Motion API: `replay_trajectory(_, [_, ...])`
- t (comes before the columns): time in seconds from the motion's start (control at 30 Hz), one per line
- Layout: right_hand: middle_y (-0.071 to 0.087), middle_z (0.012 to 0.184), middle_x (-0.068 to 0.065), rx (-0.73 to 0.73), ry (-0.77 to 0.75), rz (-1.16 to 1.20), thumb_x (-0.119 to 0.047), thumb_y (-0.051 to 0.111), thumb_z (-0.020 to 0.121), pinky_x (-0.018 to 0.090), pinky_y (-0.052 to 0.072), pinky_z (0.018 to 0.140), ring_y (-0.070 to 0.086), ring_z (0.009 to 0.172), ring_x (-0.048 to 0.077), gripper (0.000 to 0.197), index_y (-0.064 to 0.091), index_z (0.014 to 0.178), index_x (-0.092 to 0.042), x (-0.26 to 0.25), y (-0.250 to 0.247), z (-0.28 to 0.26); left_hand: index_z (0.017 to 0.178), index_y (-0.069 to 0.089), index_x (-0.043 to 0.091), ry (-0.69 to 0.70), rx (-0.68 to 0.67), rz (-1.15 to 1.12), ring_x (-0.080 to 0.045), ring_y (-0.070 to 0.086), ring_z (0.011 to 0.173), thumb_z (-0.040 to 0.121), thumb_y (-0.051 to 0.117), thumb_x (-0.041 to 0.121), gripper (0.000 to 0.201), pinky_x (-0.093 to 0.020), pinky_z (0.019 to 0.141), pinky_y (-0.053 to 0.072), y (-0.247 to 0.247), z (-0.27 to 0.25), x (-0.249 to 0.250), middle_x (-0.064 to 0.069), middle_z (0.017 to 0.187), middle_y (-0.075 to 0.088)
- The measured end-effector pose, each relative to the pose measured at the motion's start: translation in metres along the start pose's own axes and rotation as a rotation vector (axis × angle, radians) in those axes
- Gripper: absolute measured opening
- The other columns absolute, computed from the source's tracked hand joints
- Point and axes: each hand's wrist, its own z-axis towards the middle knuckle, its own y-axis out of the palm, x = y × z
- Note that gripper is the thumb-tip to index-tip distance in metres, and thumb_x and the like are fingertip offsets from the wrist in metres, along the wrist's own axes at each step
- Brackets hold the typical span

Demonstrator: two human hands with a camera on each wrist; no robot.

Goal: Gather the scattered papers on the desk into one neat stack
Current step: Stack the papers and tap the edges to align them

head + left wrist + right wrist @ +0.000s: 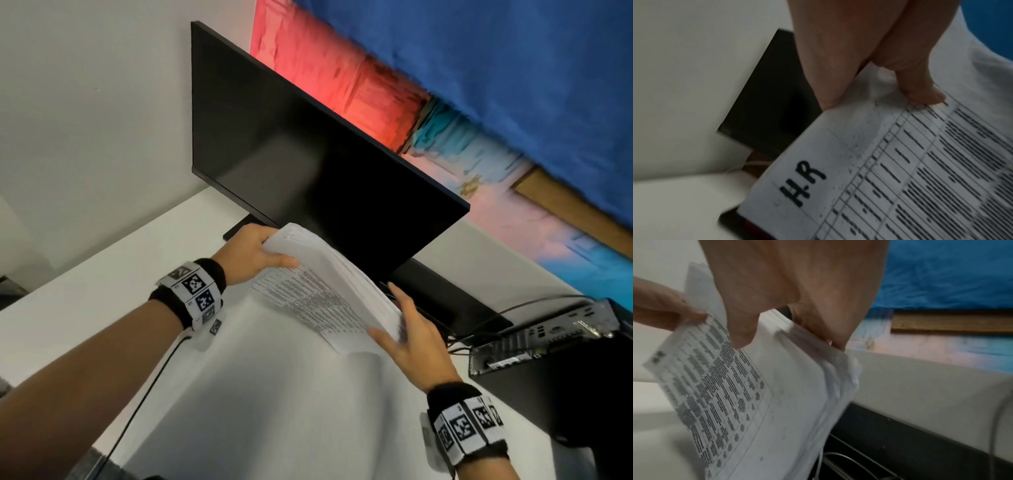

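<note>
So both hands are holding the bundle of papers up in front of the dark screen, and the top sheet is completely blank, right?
Not quite. The top sheet of the papers is not blank: it is printed with a table of text, and the left wrist view shows "H.R" written on it. The rest is right: the left hand and right hand hold the bundle in front of the dark screen.

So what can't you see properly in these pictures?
- The print on the papers: blurred in both wrist views, too small in the head view; only "H.R" reads.
- How many sheets: the edges blur together.
- The left hand: its fingers are hidden behind the papers.
- The right hand: the right wrist view hides its fingertips behind the sheets, so its grip is unclear.
- The monitor stand: the papers cover it.
</note>
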Motion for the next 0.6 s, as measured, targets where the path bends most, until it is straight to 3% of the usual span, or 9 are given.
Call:
replay_trajectory(0.1, [0.067,0.104,-0.005,0.04,-0.11,-0.083,-0.05,0.053,0.095,0.024,0.057,0.074,0.067,0.088,0.008,0.06,0.041,0.147,-0.023,-0.022,0.0,-0.013,0.097,0.079,0.006,0.057,-0.059,0.084,-0.023,0.075,0.086,0.074,0.086,0.017,0.027,-0.035,0.083,0.058,-0.011,-0.008,0.032,-0.011,0.094,0.08])
replay_trajectory(0.2, [0.067,0.079,-0.006,0.142,-0.192,0.043,-0.047,0.046,0.098,0.02,0.054,0.059,0.066,0.068,0.01,0.037,0.062,0.11,-0.016,-0.037,0.004,-0.028,0.098,0.077,0.005,0.098,-0.036,0.111,-0.023,0.076,0.086,0.075,0.086,0.021,0.03,-0.042,0.084,0.06,-0.017,-0.014,0.054,-0.009,0.095,0.08])
replay_trajectory(0.27, [0.072,0.083,-0.001,0.168,-0.154,0.247,-0.031,0.053,0.1,0.031,0.059,0.064,0.071,0.074,0.013,0.015,0.062,0.097,-0.02,-0.042,0.009,-0.034,0.096,0.073,0.007,0.13,0.082,0.117,-0.02,0.074,0.087,0.074,0.086,0.029,0.034,-0.046,0.083,0.059,-0.016,-0.016,0.056,-0.004,0.096,0.078])
replay_trajectory(0.33, [0.077,0.092,0.004,0.181,-0.078,0.481,-0.02,0.057,0.099,0.03,0.06,0.071,0.075,0.085,0.015,0.012,0.066,0.104,-0.015,-0.044,0.013,-0.041,0.11,0.064,0.014,0.167,0.296,0.141,-0.016,0.065,0.106,0.069,0.085,0.043,0.055,-0.04,0.093,0.054,-0.01,-0.021,0.05,0.003,0.112,0.068])
replay_trajectory(0.4, [0.079,0.1,0.003,0.209,0.051,0.715,-0.014,0.056,0.099,0.03,0.061,0.076,0.076,0.091,0.018,0.017,0.067,0.112,-0.01,-0.042,0.019,-0.05,0.126,0.049,0.016,0.014,0.492,0.068,-0.014,0.054,0.116,0.07,0.083,0.048,0.073,-0.029,0.098,0.044,0.001,-0.037,0.04,0.009,0.118,0.058])
replay_trajectory(0.43, [0.079,0.103,0.003,0.236,0.118,0.811,-0.012,0.055,0.1,0.031,0.061,0.079,0.076,0.094,0.019,0.019,0.066,0.115,-0.009,-0.041,0.024,-0.054,0.127,0.044,0.015,-0.13,0.511,0.012,-0.014,0.052,0.114,0.074,0.082,0.048,0.073,-0.028,0.097,0.042,0.009,-0.048,0.031,0.012,0.113,0.055])
replay_trajectory(0.5, [0.079,0.106,0.001,0.289,0.229,0.999,-0.008,0.052,0.101,0.029,0.06,0.082,0.076,0.097,0.017,0.022,0.066,0.116,-0.014,-0.039,0.04,-0.06,0.129,0.043,0.013,-0.427,0.29,-0.098,-0.017,0.052,0.117,0.075,0.073,0.062,0.079,-0.034,0.103,0.043,0.027,-0.069,-0.002,0.008,0.119,0.055])
replay_trajectory(0.57, [0.079,0.107,-0.002,0.299,0.317,1.105,-0.008,0.05,0.102,0.028,0.06,0.084,0.075,0.098,0.013,0.023,0.067,0.113,-0.021,-0.039,0.059,-0.062,0.127,0.058,0.011,-0.55,0.029,-0.196,-0.02,0.063,0.118,0.07,0.064,0.079,0.089,-0.041,0.108,0.045,0.042,-0.091,-0.034,0.002,0.127,0.066])
replay_trajectory(0.6, [0.078,0.108,-0.001,0.295,0.353,1.11,-0.01,0.051,0.102,0.031,0.059,0.086,0.074,0.099,0.015,0.022,0.066,0.112,-0.022,-0.038,0.07,-0.062,0.126,0.064,0.013,-0.548,-0.048,-0.263,-0.02,0.068,0.115,0.075,0.063,0.075,0.08,-0.042,0.107,0.048,0.046,-0.1,-0.044,0.0,0.124,0.072])
